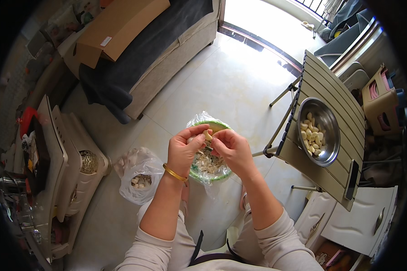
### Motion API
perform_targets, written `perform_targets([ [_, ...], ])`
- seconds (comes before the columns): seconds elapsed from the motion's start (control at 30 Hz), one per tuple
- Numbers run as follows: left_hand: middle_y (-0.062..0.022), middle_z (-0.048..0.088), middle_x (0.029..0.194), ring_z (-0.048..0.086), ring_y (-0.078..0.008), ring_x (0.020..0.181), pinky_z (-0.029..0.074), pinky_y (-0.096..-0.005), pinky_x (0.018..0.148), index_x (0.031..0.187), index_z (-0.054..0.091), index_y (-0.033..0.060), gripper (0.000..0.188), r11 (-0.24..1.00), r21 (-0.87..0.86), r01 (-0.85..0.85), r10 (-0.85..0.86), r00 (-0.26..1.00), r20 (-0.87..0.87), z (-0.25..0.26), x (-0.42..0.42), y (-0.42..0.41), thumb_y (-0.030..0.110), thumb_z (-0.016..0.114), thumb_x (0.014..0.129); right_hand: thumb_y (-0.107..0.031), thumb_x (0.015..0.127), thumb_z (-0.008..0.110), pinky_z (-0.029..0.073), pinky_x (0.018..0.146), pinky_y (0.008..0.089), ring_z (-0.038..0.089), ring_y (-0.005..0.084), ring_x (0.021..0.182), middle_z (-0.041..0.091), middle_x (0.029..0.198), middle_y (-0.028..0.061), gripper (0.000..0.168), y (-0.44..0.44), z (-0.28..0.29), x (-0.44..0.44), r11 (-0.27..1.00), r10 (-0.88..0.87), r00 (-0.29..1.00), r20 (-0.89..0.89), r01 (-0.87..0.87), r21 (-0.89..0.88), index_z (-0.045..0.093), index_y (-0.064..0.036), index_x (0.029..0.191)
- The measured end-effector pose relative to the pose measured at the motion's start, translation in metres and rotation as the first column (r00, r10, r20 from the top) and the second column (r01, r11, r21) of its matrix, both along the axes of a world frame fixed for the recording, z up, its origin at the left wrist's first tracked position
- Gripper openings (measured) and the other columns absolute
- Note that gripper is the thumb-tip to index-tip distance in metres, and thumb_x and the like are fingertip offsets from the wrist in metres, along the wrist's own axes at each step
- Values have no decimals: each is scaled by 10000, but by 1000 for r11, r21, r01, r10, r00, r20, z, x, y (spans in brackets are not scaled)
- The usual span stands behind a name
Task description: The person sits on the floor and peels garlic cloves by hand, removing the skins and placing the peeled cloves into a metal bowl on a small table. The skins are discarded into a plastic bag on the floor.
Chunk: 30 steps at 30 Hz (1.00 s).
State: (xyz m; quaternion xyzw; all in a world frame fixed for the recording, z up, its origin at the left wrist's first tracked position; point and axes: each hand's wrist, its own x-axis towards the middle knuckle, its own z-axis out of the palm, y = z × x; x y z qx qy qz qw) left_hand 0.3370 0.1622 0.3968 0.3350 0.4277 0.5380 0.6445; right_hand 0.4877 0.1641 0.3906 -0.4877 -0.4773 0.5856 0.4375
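Between my hands is a pale garlic clove [208,135], above a green-rimmed bin [210,124] lined with a clear plastic bag. My left hand [186,145] grips the clove with thumb and fingers, and something whitish shows in its curled fingers. The fingertips of my right hand [231,149] are pinched at the clove's right side; whether they hold a bit of skin is too small to tell. Papery garlic skins [208,162] fill the bin below. On the floor to the left, an open plastic bag [135,193] contains garlic [141,182].
A slatted folding table [339,101] on the right carries a steel bowl [332,149] of peeled cloves [312,135] and a phone [351,179]. A sofa [169,71] with a cardboard box [122,27] is at upper left. Cabinets [88,189] flank the left side, drawers [359,216] the lower right.
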Motion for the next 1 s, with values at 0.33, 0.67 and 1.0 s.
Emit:
perform_targets([
  [0.33,-81,664,965,605,-91,808,499,-202,745,1085,626,-22,225,1000,17,13,-13,1000,11,0,2,-1,-10,569,867,-57,861,561,499,587,218,573,71,643,600,752,23,76,1,9,2,995,-9,995,-95,-1,-103,567,20,859],
  [0.67,-52,650,927,599,-83,799,509,-206,736,1090,622,-31,231,999,25,37,-38,999,27,-1,2,-2,-11,576,864,-27,820,555,445,544,200,532,54,605,558,712,-6,36,2,9,3,992,-30,995,-95,18,-127,535,-3,803],
  [1.0,-85,658,932,614,-119,768,522,-241,724,1098,611,-30,235,993,-88,74,-51,969,241,-2,-2,0,-3,535,878,-32,833,556,429,556,196,514,44,624,553,718,-9,47,0,10,3,996,-20,993,-117,10,-87,529,-8,804],
])
